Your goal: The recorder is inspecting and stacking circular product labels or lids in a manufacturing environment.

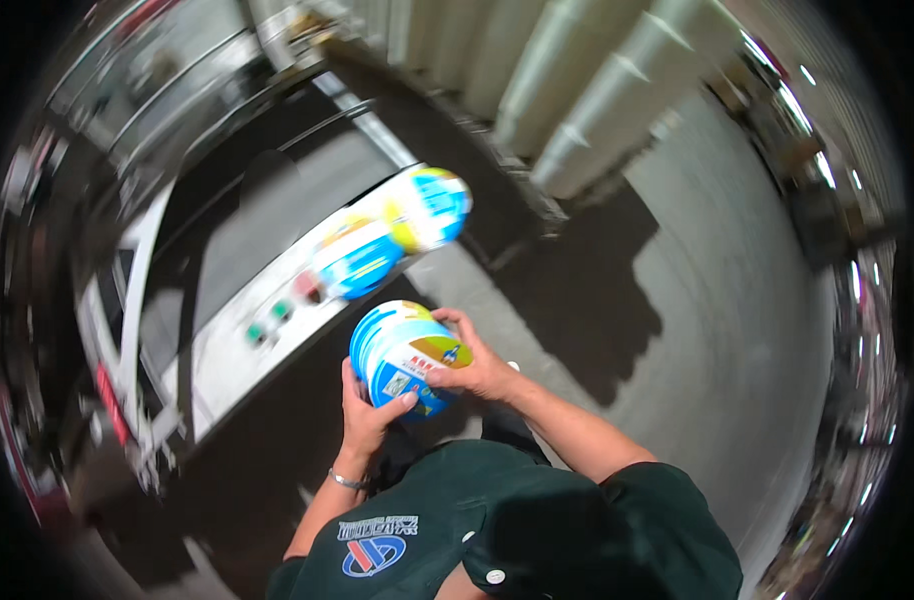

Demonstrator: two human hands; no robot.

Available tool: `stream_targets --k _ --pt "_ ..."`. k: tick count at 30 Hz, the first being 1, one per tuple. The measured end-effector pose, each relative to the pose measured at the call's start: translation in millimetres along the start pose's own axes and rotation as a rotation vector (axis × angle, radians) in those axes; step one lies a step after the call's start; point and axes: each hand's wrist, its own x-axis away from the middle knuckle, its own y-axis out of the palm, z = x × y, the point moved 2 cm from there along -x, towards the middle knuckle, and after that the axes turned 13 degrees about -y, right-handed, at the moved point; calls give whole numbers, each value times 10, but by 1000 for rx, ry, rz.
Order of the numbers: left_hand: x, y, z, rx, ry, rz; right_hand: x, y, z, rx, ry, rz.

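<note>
Both hands hold a short stack of round printed pieces (402,345), blue, white and yellow, in front of my body. Layered edges show on its upper left side; whether these are lids or tubs I cannot tell. My left hand (367,412) is closed around the lower left side, its thumb on the printed face. From the right, my right hand (480,365) grips the stack, thumb on the front and fingers round the far side. Beyond them, a similar blue and yellow piece or stack (357,260) lies blurred on a white ledge, touching another (435,208).
The white ledge (222,365) of a machine carries green buttons (257,332) and a red one (309,287). Tall pale cylinders (587,100) stand at the back. Grey floor (727,300) spreads to the right, and dark matting (577,290) lies beyond my right arm.
</note>
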Motion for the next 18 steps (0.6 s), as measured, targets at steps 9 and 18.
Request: stream_targets --k 9,18 --pt "-1504 3333 -1501 -219 -361 -214 1752 -3339 -586 -75 -67 547" --pt "-3042 5847 -2514 -333 -536 -353 2410 -6190 -1007 -127 -51 804"
